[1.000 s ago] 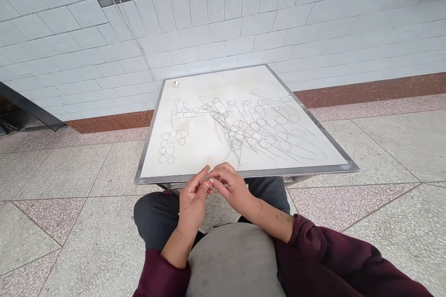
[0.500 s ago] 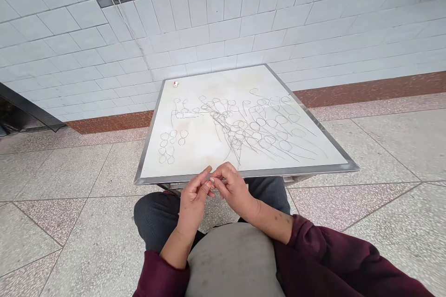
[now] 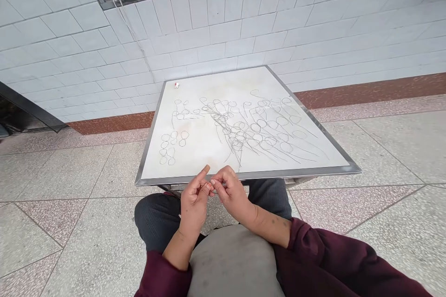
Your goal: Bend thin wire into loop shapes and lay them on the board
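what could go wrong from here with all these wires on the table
The fingertips of the left hand and right hand meet just off the table's near edge; anything small pinched there, too small to make out, could drop to the floor.

The looped wires in the middle overlap, so lifting one might drag others.

One wire tail points at the near edge close to the right hand, which might snag it.
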### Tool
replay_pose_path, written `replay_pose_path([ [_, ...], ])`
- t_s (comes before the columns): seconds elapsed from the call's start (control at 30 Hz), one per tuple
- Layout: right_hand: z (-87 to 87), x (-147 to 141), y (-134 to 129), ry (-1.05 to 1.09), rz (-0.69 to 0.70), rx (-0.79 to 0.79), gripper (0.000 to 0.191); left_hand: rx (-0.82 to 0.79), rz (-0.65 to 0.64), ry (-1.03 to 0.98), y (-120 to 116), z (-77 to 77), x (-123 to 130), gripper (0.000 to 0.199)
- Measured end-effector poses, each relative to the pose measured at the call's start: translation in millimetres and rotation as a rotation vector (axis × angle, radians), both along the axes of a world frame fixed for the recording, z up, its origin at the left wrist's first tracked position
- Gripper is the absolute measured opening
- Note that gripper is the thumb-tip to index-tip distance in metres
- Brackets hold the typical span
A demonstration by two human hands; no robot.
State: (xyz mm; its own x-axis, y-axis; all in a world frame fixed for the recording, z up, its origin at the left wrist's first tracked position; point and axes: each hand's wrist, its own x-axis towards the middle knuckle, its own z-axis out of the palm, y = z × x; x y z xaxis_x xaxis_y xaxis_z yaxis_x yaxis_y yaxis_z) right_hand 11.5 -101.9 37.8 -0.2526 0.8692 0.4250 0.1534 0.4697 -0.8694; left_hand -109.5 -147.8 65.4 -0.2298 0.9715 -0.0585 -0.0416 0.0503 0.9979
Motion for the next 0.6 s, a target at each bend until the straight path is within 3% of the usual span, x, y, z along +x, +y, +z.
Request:
replay_pose_path([
  [0.2,2.8,4.2,-1.8,0.027,0.155,-0.191,0.016,-0.019,0.021,-0.006,-2.7,-1.1,-2.1,0.049],
  [0.4,4.4,8.4,-6.4,0.069,0.155,-0.169,0.021,-0.002,0.013,-0.006,-6.9,3.2,3.7,0.049],
  [0.6,1.8,5.7,-8.3,0.214,0.13,-0.273,0.022,0.031,-0.023,0.029,-8.9,3.7,3.8,0.047],
])
